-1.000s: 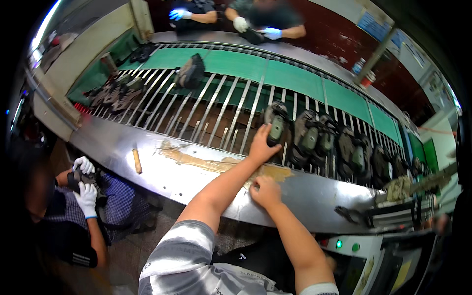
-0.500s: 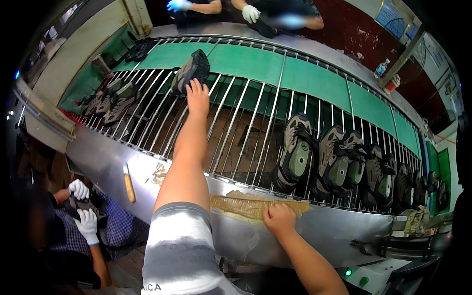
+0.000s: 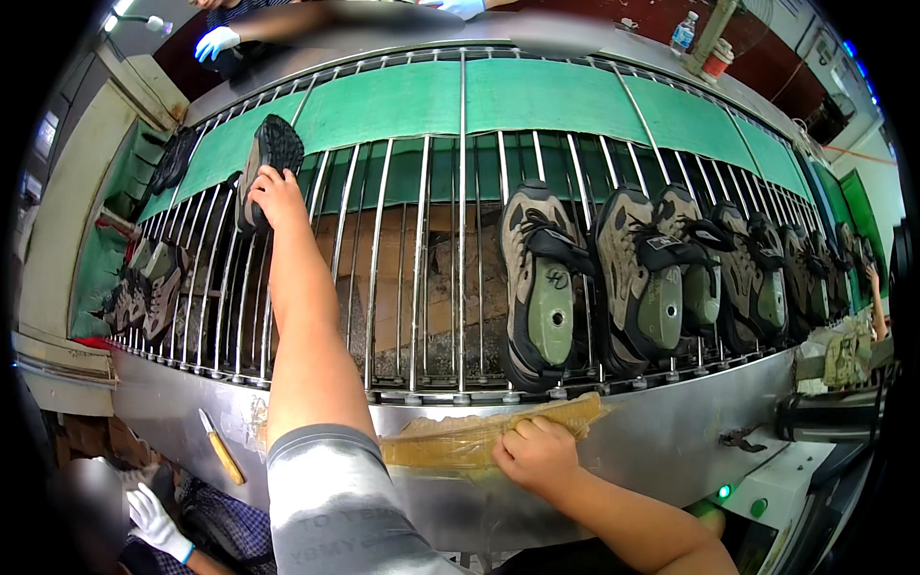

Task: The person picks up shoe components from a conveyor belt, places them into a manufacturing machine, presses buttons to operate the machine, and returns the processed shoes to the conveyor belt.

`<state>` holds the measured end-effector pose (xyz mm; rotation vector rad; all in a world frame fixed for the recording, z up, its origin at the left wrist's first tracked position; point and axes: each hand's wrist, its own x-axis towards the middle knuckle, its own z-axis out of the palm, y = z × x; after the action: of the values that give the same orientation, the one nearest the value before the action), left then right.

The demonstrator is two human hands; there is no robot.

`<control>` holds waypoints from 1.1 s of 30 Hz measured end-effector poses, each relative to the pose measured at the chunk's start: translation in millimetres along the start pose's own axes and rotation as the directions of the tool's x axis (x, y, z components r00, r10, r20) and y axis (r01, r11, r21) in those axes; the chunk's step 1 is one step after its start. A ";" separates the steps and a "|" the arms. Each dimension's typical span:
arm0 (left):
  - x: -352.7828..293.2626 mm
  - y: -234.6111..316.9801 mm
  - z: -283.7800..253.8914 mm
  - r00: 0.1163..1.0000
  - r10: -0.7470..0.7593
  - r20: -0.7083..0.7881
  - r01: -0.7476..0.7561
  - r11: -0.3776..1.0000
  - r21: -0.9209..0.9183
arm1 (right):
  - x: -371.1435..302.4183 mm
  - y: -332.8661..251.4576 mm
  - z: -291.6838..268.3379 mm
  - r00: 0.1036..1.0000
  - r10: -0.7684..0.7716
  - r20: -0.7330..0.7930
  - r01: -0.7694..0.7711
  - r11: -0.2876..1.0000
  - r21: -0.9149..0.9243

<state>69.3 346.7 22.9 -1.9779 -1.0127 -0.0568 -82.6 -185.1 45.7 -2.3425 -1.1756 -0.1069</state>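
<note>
My left hand point(image 3: 277, 195) reaches far over the metal rod rack, its fingers closed around a brown and black sports shoe point(image 3: 257, 161). That shoe is tipped on its side, so its dark treaded sole faces right. Low on the near metal edge rests my right hand point(image 3: 538, 454), curled into a fist on a strip of brown tape point(image 3: 450, 439); nothing shows in its fingers. To its upper right, a row of similar shoes begins with a laced one point(image 3: 522, 240) that has a green form point(image 3: 550, 316) inside.
A green sheet point(image 3: 546, 94) covers the rack's far part. More shoes point(image 3: 165, 287) lie at the left end. A wooden-handled knife point(image 3: 225, 458) rests on the near ledge. White-gloved hands point(image 3: 158, 522) are lower left; a blue-gloved hand point(image 3: 218, 42) is across the rack.
The view has turned, so my left arm and the held shoe appear farther left. My right hand stays on the taped edge. The lower-left co-worker's hands have shifted.
</note>
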 end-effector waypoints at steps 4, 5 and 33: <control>-9.4 -16.0 -34.8 0.991 0.033 0.132 -0.018 0.993 -0.118 | -5.9 -1.3 2.9 1.000 0.017 0.001 -0.017 1.000 -0.009; -12.0 -22.9 -39.5 0.984 0.062 0.168 -0.035 0.987 -0.159 | -7.3 -2.7 4.2 1.000 0.023 -0.022 -0.023 1.000 -0.004; -630.0 -212.9 -403.6 0.081 0.492 -0.867 0.869 0.391 0.304 | -291.7 -53.9 -165.1 0.995 -0.058 -0.081 0.028 -0.613 0.790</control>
<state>-361.5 -285.8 162.8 -0.1933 -0.1632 -0.8263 -279.9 -449.4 126.0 -0.2685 -0.5635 0.7621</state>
